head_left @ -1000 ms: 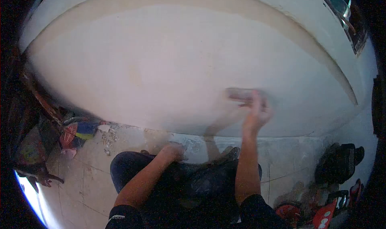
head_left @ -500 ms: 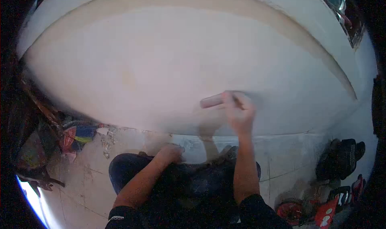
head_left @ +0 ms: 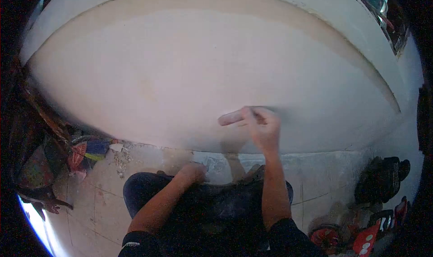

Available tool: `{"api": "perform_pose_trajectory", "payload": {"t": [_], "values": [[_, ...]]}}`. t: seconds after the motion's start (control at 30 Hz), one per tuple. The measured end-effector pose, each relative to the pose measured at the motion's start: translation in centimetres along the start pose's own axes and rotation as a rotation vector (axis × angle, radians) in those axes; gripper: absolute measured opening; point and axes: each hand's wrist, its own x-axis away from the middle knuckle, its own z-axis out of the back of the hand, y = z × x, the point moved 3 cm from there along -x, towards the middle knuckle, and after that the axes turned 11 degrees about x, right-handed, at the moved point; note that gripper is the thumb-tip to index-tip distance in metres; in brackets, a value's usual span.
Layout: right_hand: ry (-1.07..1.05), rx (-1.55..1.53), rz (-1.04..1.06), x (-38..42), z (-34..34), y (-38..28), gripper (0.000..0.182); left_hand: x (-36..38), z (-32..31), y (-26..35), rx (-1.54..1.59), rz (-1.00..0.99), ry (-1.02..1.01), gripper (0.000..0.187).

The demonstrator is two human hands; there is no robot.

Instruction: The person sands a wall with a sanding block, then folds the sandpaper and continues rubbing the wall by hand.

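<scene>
Head view, read from left to right: a heap of coloured scraps [head_left: 88, 149] is seen on the tiled floor [head_left: 103, 198] at the foot of the wall [head_left: 180, 76]. Next, the left hand [head_left: 193, 172] is rested low, on or just above the person's dark-clothed knee, close to the base of the wall; whether it is clenched or loose cannot be told, and nothing is seen in it. Further right, a pinkish sanding block [head_left: 231, 118] is pressed flat against the pale wall, its long axis lying nearly level, tilted slightly up toward the right. The block is grasped at its right end by the right hand [head_left: 261, 124], whose fingers are closed over it, so that the free end projects leftward from the grip. The block is thus held well above the left hand and apart from it; the right hand is the nearer by far, being in contact. At the far right, dark shoes [head_left: 381, 178] and red items [head_left: 367, 239] are left on the floor.
</scene>
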Motion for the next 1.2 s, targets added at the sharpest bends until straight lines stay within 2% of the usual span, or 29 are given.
{"api": "perform_pose_trajectory", "payload": {"t": [0.07, 0.1, 0.13, 0.17, 0.23, 0.3, 0.37, 0.47, 0.53, 0.6, 0.67, 0.7, 0.77, 0.83, 0.87, 0.9, 0.97, 1.0, 1.07, 1.1, 1.17, 1.2], "values": [[0.182, -0.062, -0.211, 0.1, 2.5, 1.9, 0.025, 3.2, 1.1, 0.8, 0.340, -0.146, 0.233, 0.057], [0.366, -0.142, -0.222, -0.2, 4.0, 2.1, 0.026, 2.5, 0.8, 1.0, 0.347, -0.143, 0.233, 0.057], [0.553, -0.226, -0.229, -0.4, 4.9, 2.1, 0.026, 0.8, 0.4, 1.2, 0.173, -0.059, 0.147, 0.057], [0.549, -0.229, -0.225, -0.5, 4.7, 1.9, 0.026, -0.3, 0.0, 1.1, -0.001, 0.025, 0.061, 0.057], [0.663, -0.228, -0.271, -0.5, 4.1, 1.1, 0.027, 0.6, 0.7, 1.8, 0.027, 0.046, 0.076, 0.056], [0.382, -0.302, -0.324, 0.5, 0.5, -0.2, 0.025, 0.9, 0.2, 1.0, 0.041, 0.064, 0.084, 0.054], [0.131, -0.079, 0.006, 0.5, -1.1, -1.9, 0.023, 0.5, -1.5, -0.7, 0.071, -0.154, 0.299, 0.052], [0.054, -0.102, -0.063, 0.1, -1.0, -2.1, 0.021, 2.7, 1.3, 1.4, 0.137, -0.099, 0.178, 0.051], [0.204, -0.121, -0.142, 0.0, 0.9, 0.0, 0.023, 2.3, 0.6, 1.0, 0.098, -0.132, 0.246, 0.052], [0.499, -0.255, -0.257, -0.1, 3.7, 0.5, 0.025, 1.9, 0.4, 1.1, 0.063, -0.161, 0.307, 0.053], [0.775, -0.215, -0.237, -0.4, 6.4, 1.7, 0.026, 1.0, 1.0, 2.0, 0.040, 0.004, 0.081, 0.052], [0.776, -0.217, -0.233, -0.2, 6.3, 1.5, 0.026, 1.1, 0.5, 1.5, 0.039, 0.004, 0.085, 0.052], [0.720, -0.253, -0.230, -0.1, 6.1, 1.7, 0.025, 0.7, -0.3, 0.7, 0.142, -0.031, 0.148, 0.052], [0.425, -0.175, -0.257, 0.1, 4.0, 1.1, 0.023, 0.0, -0.4, 0.8, 0.101, 0.009, 0.120, 0.051], [0.311, -0.190, -0.192, 0.3, 2.5, 0.3, 0.023, -0.2, -0.5, 1.0, 0.060, 0.047, 0.094, 0.051], [0.198, -0.205, -0.130, 0.6, 0.8, -0.4, 0.022, -0.4, -0.7, 1.0, 0.057, 0.044, 0.089, 0.051], [-0.081, -0.349, -0.151, 1.0, -1.7, -0.5, 0.022, -0.7, -0.9, 0.5, 0.011, -0.046, 0.068, 0.051], [-0.072, -0.346, -0.149, 1.0, -1.2, -0.4, 0.022, -0.9, -1.9, -0.8, 0.003, -0.050, 0.068, 0.051], [0.128, -0.254, -0.137, 0.9, 0.9, -0.1, 0.022, -1.2, -3.6, -3.2, 0.555, -0.239, 0.263, 0.050], [0.282, -0.223, -0.210, 0.7, 2.8, 0.6, 0.022, 0.0, -2.4, -1.9, 0.556, -0.240, 0.262, 0.050], [0.583, -0.262, -0.303, 0.0, 6.4, 1.2, 0.022, 3.3, 1.2, 2.1, 0.083, -0.101, 0.209, 0.052], [0.738, -0.331, -0.314, 0.0, 7.6, 0.8, 0.023, 3.3, 1.3, 2.3, 0.082, -0.102, 0.215, 0.052]]}}
